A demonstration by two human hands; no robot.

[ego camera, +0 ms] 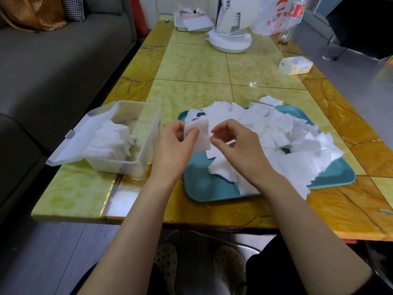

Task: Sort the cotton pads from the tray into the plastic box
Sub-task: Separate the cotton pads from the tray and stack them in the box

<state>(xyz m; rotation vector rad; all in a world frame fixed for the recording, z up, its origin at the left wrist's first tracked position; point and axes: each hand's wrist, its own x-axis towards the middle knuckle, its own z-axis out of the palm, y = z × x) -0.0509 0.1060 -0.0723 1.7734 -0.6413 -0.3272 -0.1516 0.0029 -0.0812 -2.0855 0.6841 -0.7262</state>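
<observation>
**Left hand holds a few pads above the tray's edge**

Nearest, below the table edge, a pair of pale perforated slippers (165, 262) rests on the grey floor. Two bare forearms reach over the glossy yellow-green stone-patterned table (191, 67). The left hand (174, 145) has its grip closed on a small stack of white square cotton pads (201, 137), thumb in front, holding it upright above the left edge of the teal plastic tray (204, 184). The right hand (236, 147) is just beside that stack with its fingers curled. I cannot tell whether its grip touches the pads.

A loose heap of white cotton pads (287, 135) covers the tray's middle and right, and some overhang the near-right rim. Just left of the tray stands the clear rectangular plastic box (136, 165), its hinged lid (70, 143) folded open to the left. A row of packed cotton pads (112, 139) fills its left part. Beyond the tray's far rim a single stray pad (271, 100) lies on the table.

Farther back sit a small white carton (295, 65), a round white fan base (229, 41), a white plastic bag with red print (276, 15) and a shallow white tray of papers (191, 22). A grey sofa (53, 60) runs along the left.
</observation>
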